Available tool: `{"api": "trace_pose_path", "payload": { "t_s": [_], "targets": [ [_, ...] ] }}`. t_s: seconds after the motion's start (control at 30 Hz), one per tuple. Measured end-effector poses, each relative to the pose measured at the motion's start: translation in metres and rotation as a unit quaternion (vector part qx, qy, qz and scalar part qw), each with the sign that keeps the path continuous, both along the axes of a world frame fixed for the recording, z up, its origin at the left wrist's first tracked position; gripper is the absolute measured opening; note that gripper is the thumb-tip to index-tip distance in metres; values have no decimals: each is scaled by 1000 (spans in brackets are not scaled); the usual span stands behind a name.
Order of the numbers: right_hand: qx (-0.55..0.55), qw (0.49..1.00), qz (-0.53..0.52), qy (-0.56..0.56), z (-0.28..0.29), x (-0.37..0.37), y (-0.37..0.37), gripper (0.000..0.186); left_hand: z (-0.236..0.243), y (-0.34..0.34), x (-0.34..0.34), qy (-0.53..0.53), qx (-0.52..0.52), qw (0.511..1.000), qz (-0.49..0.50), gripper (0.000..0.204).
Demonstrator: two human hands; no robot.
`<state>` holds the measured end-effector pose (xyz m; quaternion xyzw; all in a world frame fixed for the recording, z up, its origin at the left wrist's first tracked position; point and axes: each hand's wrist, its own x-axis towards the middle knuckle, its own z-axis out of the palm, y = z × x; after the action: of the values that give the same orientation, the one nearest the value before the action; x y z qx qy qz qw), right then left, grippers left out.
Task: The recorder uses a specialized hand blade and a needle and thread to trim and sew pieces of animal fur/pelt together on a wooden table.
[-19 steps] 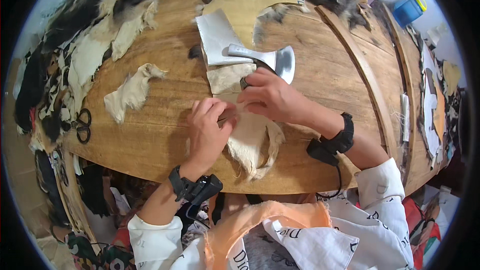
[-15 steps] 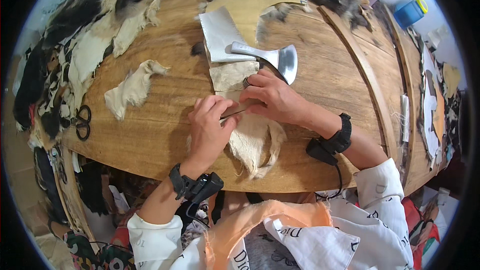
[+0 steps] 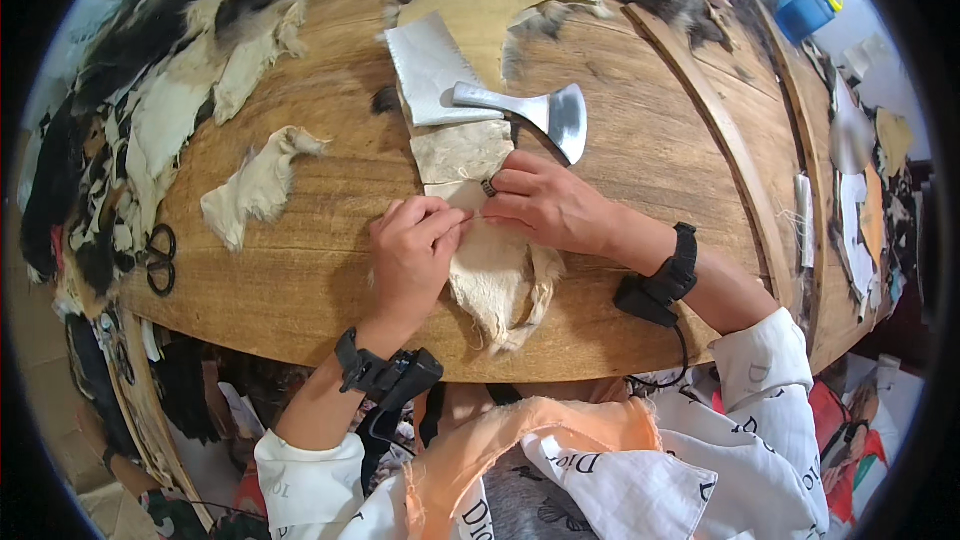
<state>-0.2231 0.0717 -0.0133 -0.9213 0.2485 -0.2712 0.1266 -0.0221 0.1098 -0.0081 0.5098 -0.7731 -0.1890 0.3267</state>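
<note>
Brown wooden table [image 3: 290, 295] bears cream furry-edged hide piece [image 3: 487, 285] near front edge, right hand [image 3: 555, 202] and left hand [image 3: 410, 242] at its top, fingers bunched, hold unclear, work apparently midway: beige squarish leather patch [image 3: 455, 152] flat above, lower edge ragged.

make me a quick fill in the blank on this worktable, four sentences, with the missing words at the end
The pale hide under the hands lies on a table made of ____. Toward the table's left end lies a pair of ____ with black looped handles. The blue container at the upper right has a lid coloured ____. Of the left hand and the right hand, the one showing a ring is the ____.

Missing words: wood; scissors; yellow; right.
</note>
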Motion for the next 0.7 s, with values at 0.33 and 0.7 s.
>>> {"api": "trace_pose_path", "payload": {
  "t_s": [0.33, 0.7],
  "targets": [
    [52, 984, -146, -82, 4, -46, 16, 18, -8, -10, 6, 2, 62, 997, -55, 11],
    [-94, 598, -796, -18, 25, -344, 175, 9, -5, -17, 9, -99, 3, 987, -129, 23]
  ]
}}
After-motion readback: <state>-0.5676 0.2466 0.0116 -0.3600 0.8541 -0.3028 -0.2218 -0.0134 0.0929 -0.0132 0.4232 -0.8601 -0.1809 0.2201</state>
